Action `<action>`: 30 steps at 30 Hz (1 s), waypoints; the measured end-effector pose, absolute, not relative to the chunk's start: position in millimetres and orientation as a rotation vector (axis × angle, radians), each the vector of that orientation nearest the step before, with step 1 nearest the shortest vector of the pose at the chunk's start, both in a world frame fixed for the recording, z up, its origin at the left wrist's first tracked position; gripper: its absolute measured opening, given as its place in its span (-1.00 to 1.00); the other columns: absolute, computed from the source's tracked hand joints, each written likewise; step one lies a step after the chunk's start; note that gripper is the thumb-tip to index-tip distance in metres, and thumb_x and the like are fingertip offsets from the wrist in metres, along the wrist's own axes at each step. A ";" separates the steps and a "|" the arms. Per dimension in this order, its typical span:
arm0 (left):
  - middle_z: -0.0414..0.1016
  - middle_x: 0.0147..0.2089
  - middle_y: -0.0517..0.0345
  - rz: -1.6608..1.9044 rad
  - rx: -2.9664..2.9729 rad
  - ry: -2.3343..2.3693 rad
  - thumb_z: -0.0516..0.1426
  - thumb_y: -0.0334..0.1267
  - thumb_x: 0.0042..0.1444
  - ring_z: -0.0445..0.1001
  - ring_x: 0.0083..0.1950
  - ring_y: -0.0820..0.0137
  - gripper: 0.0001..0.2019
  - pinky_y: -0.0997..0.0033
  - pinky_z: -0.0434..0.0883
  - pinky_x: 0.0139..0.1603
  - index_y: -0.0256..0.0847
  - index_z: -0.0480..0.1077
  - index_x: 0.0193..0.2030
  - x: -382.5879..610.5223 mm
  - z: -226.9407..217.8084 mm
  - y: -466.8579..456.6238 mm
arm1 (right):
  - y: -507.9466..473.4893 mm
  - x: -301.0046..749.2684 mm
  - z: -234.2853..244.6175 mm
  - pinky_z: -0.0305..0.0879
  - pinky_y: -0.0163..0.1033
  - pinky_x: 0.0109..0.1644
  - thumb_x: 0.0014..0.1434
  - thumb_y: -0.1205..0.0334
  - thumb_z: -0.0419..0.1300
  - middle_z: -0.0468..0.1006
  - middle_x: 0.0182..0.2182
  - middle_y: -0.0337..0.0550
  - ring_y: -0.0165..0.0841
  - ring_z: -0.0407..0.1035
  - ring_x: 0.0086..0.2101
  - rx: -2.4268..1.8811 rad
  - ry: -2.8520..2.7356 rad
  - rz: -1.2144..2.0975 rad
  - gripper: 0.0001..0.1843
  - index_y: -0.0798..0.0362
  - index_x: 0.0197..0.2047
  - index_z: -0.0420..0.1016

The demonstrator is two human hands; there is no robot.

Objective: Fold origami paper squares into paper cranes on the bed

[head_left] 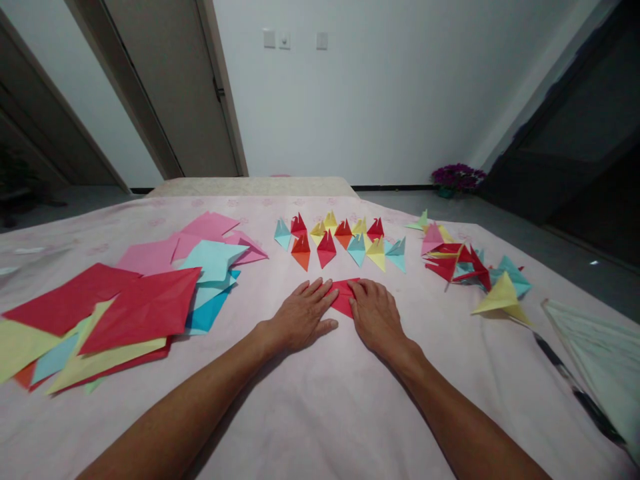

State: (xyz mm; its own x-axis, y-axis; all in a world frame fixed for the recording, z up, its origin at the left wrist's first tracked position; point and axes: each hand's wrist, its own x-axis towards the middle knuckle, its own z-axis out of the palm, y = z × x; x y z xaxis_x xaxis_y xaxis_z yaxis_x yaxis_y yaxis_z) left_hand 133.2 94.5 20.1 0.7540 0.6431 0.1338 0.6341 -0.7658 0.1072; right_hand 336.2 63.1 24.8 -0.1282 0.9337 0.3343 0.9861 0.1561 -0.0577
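Okay, step in hand looks like flattening a fold. Our left hand (305, 315) lies flat, fingers slightly spread, tips on the red paper (343, 300), gripping nothing. That paper sits mid-table between both hands. Our right hand (376, 313) has its fingers bent over the right side; we can't really tell whether it pinches, since the hand hides that edge. To do it well, we'd pin with the left, line up the edges, then run a firm right fingertip along the crease.

Surface: pale pink tablecloth (360, 413), loose colored sheets (145, 310) left, folded paper birds (327, 251) in the far middle, more folded pieces (501, 297) right, pen (595, 410) near right.

Room: door (170, 73) far left, wall switches (269, 39) mid, purple flowers (457, 177) far right.
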 end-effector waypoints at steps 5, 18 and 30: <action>0.02 0.46 -0.16 0.341 2.864 1.209 -0.20 0.09 0.36 0.00 0.47 0.11 -0.37 0.05 0.04 0.40 -0.25 0.05 0.42 131.8 16.9 93.5 | 56.3 340.9 30.6 0.11 -0.09 0.06 0.34 0.26 0.03 0.48 -0.03 -0.03 -0.17 0.24 -0.02 -1.864 -2.029 -0.333 -0.73 0.03 0.07 0.41; 0.59 -0.05 -0.03 0.699 2.479 1.588 -0.09 -0.08 0.37 0.51 -0.06 0.20 -0.60 0.19 0.39 -0.05 -0.18 0.40 0.16 127.9 44.1 80.3 | 47.9 336.7 44.1 0.19 -0.16 -0.04 0.04 0.41 0.18 0.56 -0.26 -0.14 -0.24 0.35 -0.16 -1.625 -1.998 0.149 -0.83 0.00 -0.30 0.53; 0.62 -0.15 0.05 0.768 2.038 1.540 0.16 -0.30 0.11 0.56 -0.19 0.25 -0.61 0.34 0.41 -0.19 -0.15 0.44 0.11 127.7 43.1 107.8 | 44.0 340.0 57.8 0.20 -0.07 0.12 -0.11 0.53 0.01 0.59 -0.42 -0.25 -0.27 0.41 -0.12 -0.973 -2.148 0.510 -0.66 -0.04 -0.49 0.52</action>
State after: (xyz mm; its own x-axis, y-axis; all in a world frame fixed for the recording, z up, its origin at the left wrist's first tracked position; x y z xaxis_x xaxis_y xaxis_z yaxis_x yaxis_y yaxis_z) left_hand 127.7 107.8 43.1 0.2136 0.9650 0.1519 0.7022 -0.2598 0.6629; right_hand 340.0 44.0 57.8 -0.4622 0.7677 0.4439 0.4862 0.6380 -0.5972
